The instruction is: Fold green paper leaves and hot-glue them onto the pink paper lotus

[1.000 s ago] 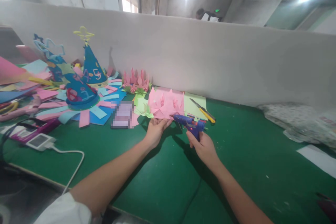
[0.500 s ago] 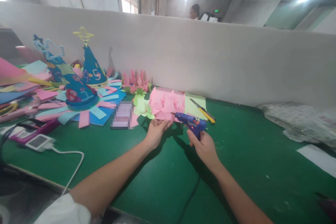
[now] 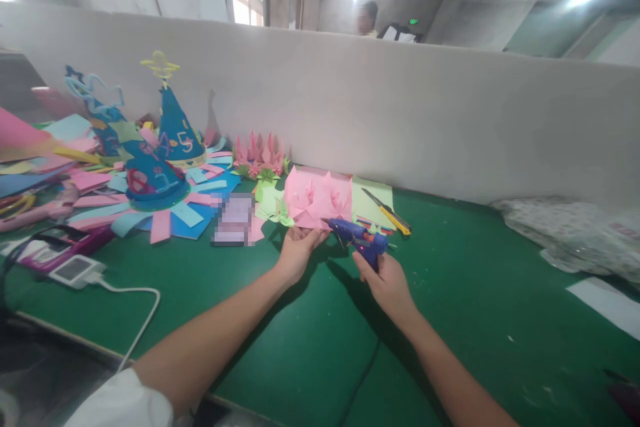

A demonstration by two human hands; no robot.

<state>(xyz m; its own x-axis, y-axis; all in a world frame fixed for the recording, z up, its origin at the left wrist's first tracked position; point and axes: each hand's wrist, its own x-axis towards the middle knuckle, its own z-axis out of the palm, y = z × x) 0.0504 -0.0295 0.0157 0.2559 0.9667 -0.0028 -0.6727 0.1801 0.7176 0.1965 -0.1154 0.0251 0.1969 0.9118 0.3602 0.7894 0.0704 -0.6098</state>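
My left hand (image 3: 299, 252) grips the lower edge of a pink paper crown (image 3: 315, 195), its fingers partly under the paper. In my right hand (image 3: 387, 277) is a blue glue gun (image 3: 361, 237) with a small red light. The gun's tip points left and meets or nearly meets the crown's lower edge, just right of my left fingers. Green paper leaves (image 3: 277, 205) lie at the crown's left. Behind its right side is a pale green sheet (image 3: 375, 197), with a yellow cutter knife (image 3: 395, 219) on it.
A phone (image 3: 234, 219) lies left of the hands. Farther left are blue cone hats (image 3: 175, 121), paper strips and a power strip with a white cable (image 3: 150, 320). A finished-looking pink crown (image 3: 260, 155) stands by the white partition (image 3: 400, 113). Plastic bags (image 3: 565, 227) lie right.
My right hand and the glue gun have moved slightly left, bringing the tip closer to the crown's lower edge. My left hand has stayed almost still.
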